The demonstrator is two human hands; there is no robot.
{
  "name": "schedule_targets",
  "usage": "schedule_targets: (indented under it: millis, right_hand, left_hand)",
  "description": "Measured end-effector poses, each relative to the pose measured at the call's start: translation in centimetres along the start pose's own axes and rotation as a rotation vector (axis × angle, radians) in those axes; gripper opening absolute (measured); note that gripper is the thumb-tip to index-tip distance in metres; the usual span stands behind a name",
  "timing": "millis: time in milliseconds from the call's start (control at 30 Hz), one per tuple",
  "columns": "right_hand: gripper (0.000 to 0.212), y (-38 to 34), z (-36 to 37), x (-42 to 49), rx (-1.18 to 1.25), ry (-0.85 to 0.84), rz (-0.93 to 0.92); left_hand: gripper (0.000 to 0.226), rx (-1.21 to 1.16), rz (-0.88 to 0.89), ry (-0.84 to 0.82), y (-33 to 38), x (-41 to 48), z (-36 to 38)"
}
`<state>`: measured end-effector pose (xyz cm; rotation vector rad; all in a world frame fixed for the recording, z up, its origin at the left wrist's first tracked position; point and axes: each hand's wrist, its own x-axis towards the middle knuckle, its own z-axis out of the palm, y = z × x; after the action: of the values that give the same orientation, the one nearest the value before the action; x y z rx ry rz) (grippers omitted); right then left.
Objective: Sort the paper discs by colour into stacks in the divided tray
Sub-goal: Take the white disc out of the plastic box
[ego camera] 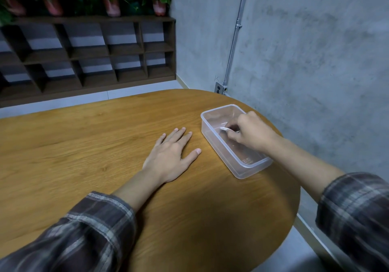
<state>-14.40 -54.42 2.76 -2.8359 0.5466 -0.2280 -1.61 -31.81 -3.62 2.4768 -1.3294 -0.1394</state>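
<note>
- No stacks or dividers show in the tray (219, 152), so I judge the sorting barely begun.
- My right hand (251, 133) curls inside it, pinching a pale piece (224, 129), perhaps a disc.
- My left hand (170, 156) lies flat and empty on the table (84, 145).
- The tray sits right of centre, its long axis running lower right to upper left.

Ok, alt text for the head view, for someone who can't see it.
A right hand reaches into a clear tub on a wooden table, pinching a small pale thing too blurred to name. The left hand lies flat beside it.
</note>
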Motion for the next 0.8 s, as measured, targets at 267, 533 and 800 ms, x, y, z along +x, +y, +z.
schedule_targets:
  millis: [267,533,800]
  right_hand:
    - [0.015,-1.5,-3.1,-2.6,0.125,0.244,-0.069]
    - [0.024,-8.7,-7.7,-6.2,0.334,0.319,-0.211]
    - [0.029,-18.7,-7.4,-8.1,0.528,0.210,-0.325]
  left_hand:
    - [0.035,-0.215,0.053,0.194,0.0,-1.6,-1.6]
    - [0.024,-0.469,0.132,0.347,1.8,-4.0,-10.0]
    - [0.011,-0.556,0.127,0.197,-1.6,-11.7,-15.8]
